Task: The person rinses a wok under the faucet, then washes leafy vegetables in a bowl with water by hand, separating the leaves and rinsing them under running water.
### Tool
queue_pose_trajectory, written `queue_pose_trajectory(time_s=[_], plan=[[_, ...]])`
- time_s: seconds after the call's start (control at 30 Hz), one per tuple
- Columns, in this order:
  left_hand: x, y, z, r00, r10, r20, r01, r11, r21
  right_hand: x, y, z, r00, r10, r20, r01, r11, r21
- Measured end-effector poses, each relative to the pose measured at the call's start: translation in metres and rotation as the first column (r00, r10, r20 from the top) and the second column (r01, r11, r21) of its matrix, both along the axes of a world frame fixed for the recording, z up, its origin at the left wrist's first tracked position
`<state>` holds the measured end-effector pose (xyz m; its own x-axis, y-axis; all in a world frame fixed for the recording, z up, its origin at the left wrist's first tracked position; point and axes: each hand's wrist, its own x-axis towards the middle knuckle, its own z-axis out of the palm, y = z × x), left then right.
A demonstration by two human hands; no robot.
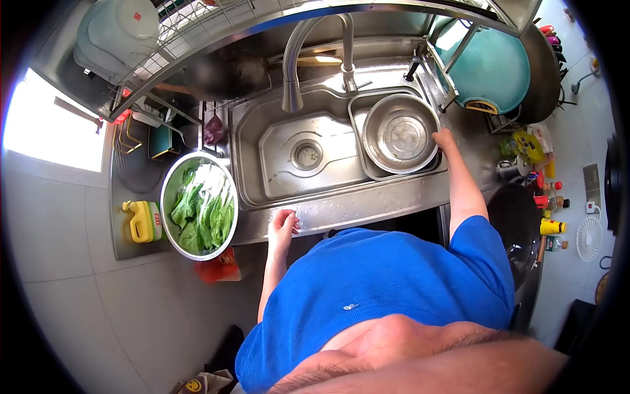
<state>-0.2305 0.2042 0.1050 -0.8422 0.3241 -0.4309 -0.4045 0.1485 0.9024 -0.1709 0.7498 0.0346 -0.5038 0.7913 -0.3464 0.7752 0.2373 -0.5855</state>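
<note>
1. Evidently, the rim of a metal basin (399, 134) is grasped by fingers of the right hand (445, 138).
2. Left of those, the basin is seen over the small compartment (360, 105) of the sink (275, 148).
3. By the counter (354, 213) edge, the left hand (282, 227) is held loosely bent, its fingers released.
4. Left of these fingers, leafy greens (203, 213) are held in a bowl (165, 210).

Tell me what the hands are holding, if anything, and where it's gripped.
The right hand appears to hold the metal basin by its right-side rim; the left hand holds nothing visible.
</note>
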Motion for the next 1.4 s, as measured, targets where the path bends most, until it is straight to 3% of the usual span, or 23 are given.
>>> queue_pose_trajectory(time_s=[0.1,0.17,0.27,0.3,0.47,0.53,0.6,0.67,0.7,0.8,0.87,0.9,0.97,1.0,1.07,1.1,1.13,1.2,1.27,1.33,1.4], plan=[[0.012,-0.006,-0.002,0.999,0.041,0.023,-0.040,0.998,-0.048,-0.008,0.009,-0.013,0.997,0.040,0.062,-0.039,0.999,-0.012],[0.020,-0.009,-0.002,0.998,0.055,0.034,-0.053,0.997,-0.058,-0.009,0.027,-0.041,0.990,0.142,0.007,-0.141,0.974,0.179],[0.027,-0.011,-0.002,0.996,0.079,0.047,-0.075,0.993,-0.090,-0.013,-0.002,0.008,0.984,0.126,0.129,-0.160,0.940,0.301],[0.028,-0.010,-0.001,0.996,0.081,0.049,-0.076,0.993,-0.092,-0.014,0.013,-0.007,0.976,0.149,0.161,-0.185,0.953,0.239],[0.028,-0.009,0.002,0.992,0.117,0.048,-0.112,0.990,-0.086,-0.010,-0.002,0.012,0.965,0.173,0.197,-0.227,0.928,0.295],[0.025,-0.013,0.000,0.994,0.111,-0.004,-0.111,0.988,-0.112,-0.015,-0.010,0.021,0.956,0.177,0.234,-0.245,0.921,0.303],[0.020,-0.020,0.013,0.986,0.130,-0.108,-0.145,0.979,-0.145,-0.019,-0.012,0.015,0.958,0.238,0.162,-0.287,0.838,0.465],[0.010,-0.034,0.031,0.936,0.152,-0.318,-0.228,0.949,-0.217,-0.028,-0.024,0.005,0.971,0.237,0.025,-0.205,0.779,0.592],[0.002,-0.050,0.029,0.859,0.130,-0.494,-0.310,0.901,-0.302,-0.035,-0.035,0.006,0.967,0.241,0.088,-0.246,0.779,0.577],[-0.026,-0.100,0.049,0.691,0.194,-0.696,-0.499,0.825,-0.265,-0.050,-0.091,0.019,0.865,0.496,-0.074,-0.368,0.728,0.579],[-0.045,-0.124,0.080,0.718,0.159,-0.678,-0.538,0.745,-0.395,-0.064,-0.137,0.012,0.842,0.440,-0.312,-0.324,0.875,0.360],[-0.060,-0.143,0.082,0.635,-0.052,-0.770,-0.563,0.651,-0.509,-0.070,-0.170,0.018,0.874,0.371,-0.314,-0.335,0.928,0.164],[-0.100,-0.168,0.086,0.609,-0.242,-0.756,-0.514,0.605,-0.608,-0.082,-0.276,0.098,0.759,0.544,-0.357,-0.551,0.829,0.093],[-0.120,-0.178,0.086,0.609,-0.320,-0.725,-0.474,0.586,-0.657,-0.090,-0.322,0.111,0.675,0.582,-0.453,-0.653,0.757,0.000],[-0.167,-0.202,0.058,0.664,-0.470,-0.582,-0.351,0.492,-0.797,-0.102,-0.419,0.157,0.457,0.686,-0.566,-0.870,0.477,-0.124],[-0.185,-0.209,0.044,0.755,-0.494,-0.430,-0.248,0.392,-0.886,-0.111,-0.457,0.174,0.308,0.760,-0.572,-0.942,0.328,-0.070],[-0.200,-0.216,0.035,0.793,-0.554,-0.255,-0.129,0.257,-0.958,-0.125,-0.492,0.162,0.139,0.832,-0.537,-0.961,0.245,0.131],[-0.215,-0.231,0.010,0.824,-0.557,-0.099,0.006,0.184,-0.983,-0.158,-0.551,0.151,-0.051,0.931,-0.361,-0.991,-0.003,0.131],[-0.215,-0.233,0.006,0.855,-0.517,-0.039,0.085,0.214,-0.973,-0.189,-0.594,0.112,-0.162,0.986,-0.034,-0.981,-0.157,0.113],[-0.207,-0.238,-0.009,0.833,-0.527,-0.169,-0.034,0.256,-0.966,-0.208,-0.612,0.085,-0.173,0.979,0.105,-0.979,-0.183,0.089],[-0.200,-0.242,-0.016,0.891,-0.430,-0.146,-0.004,0.313,-0.950,-0.216,-0.620,0.084,-0.106,0.985,0.135,-0.994,-0.109,0.017]])
